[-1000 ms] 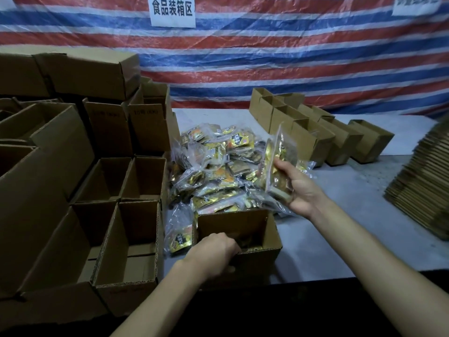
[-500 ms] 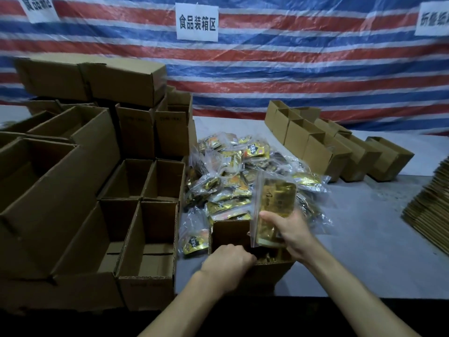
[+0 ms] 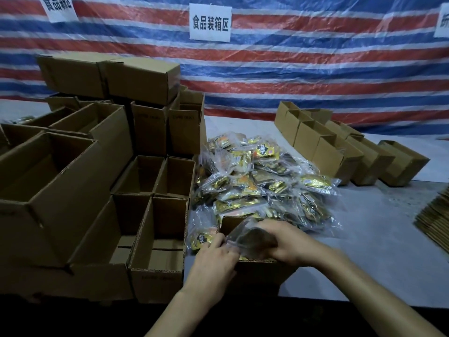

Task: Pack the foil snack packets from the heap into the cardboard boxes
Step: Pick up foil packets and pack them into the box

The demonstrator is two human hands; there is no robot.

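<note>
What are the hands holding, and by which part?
One snack packet over the open box: the left hand pinches its left edge, the right hand grips its right side.

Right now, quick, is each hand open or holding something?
Left hand: fingers pinch the left edge of the snack packet.
Right hand: fingers curled round the same packet, over the cardboard box.

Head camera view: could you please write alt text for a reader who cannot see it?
The left hand and right hand hold a foil packet in the mouth of a small open box at the near edge of the table. Behind it lies the heap of packets; empty cardboard boxes stand stacked to the left.
</note>
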